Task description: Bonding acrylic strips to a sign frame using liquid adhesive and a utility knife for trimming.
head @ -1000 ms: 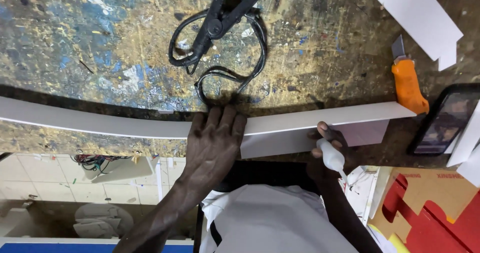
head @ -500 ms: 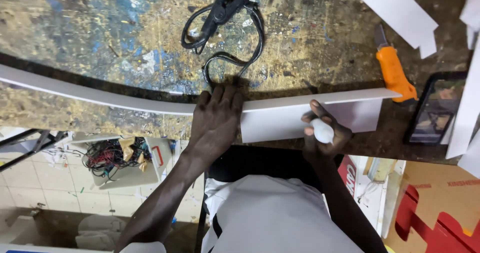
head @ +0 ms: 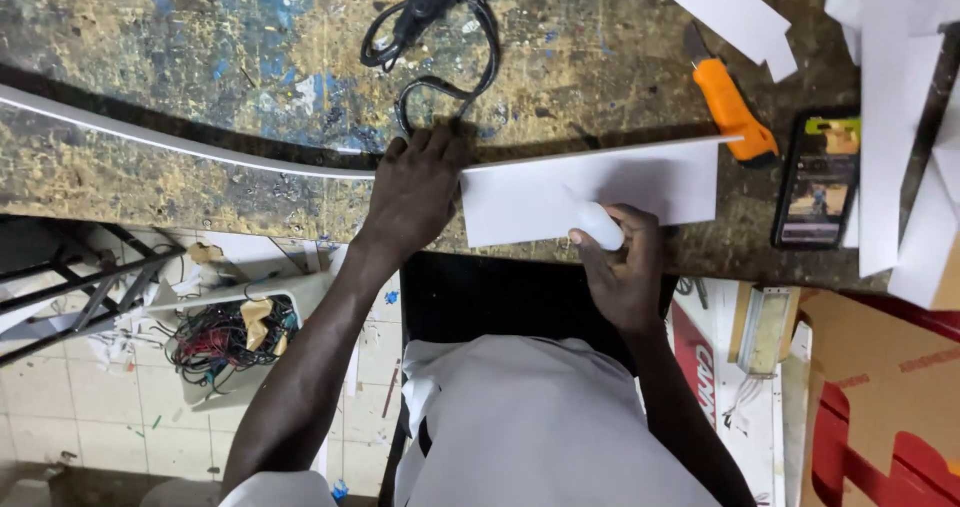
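Observation:
A long white strip (head: 200,149) stands on edge across the paint-stained workbench (head: 200,47), curving off to the left. My left hand (head: 415,192) lies flat against it at the bench's near edge. A white rectangular panel (head: 590,192) is joined to the strip on the right. My right hand (head: 625,267) grips a small white squeeze bottle (head: 600,229) with its tip against the panel's lower part.
An orange utility knife (head: 730,107) and a phone (head: 818,179) with a lit screen lie to the right. Black cable with a clamp (head: 440,27) sits at the back. White offcuts (head: 900,117) pile at the right. A bin of wires (head: 230,332) stands on the tiled floor.
The panel now faces up more broadly. My right hand with the bottle has risen from below the bench edge onto the panel. My left hand stays pressed on the strip.

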